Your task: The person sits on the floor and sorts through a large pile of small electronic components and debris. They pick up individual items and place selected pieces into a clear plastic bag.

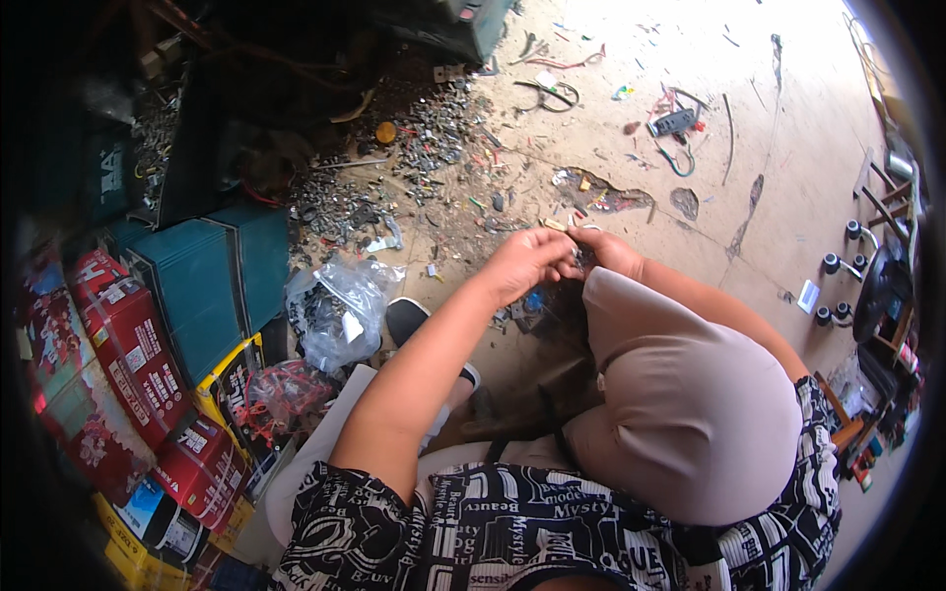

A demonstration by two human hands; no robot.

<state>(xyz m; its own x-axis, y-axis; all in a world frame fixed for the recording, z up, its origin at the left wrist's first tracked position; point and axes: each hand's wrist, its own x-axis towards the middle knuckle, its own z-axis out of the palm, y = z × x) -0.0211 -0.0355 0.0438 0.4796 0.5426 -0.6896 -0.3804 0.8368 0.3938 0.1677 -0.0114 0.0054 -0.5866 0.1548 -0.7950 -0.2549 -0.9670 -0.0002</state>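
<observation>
My left hand and my right hand meet in front of my bent knee, fingertips close together. Pinched between them is a small part, mostly hidden by the fingers, so its kind is unclear. A small yellowish piece shows just beyond the left fingers; whether it is held or lies on the floor, I cannot tell. Below the hands, a blue piece lies among dark scraps on the floor.
Small metal and plastic parts form a heap at upper left. A clear plastic bag of parts stands by my shoe. Teal battery cases and red boxes line the left. A black power strip and casters lie rightward.
</observation>
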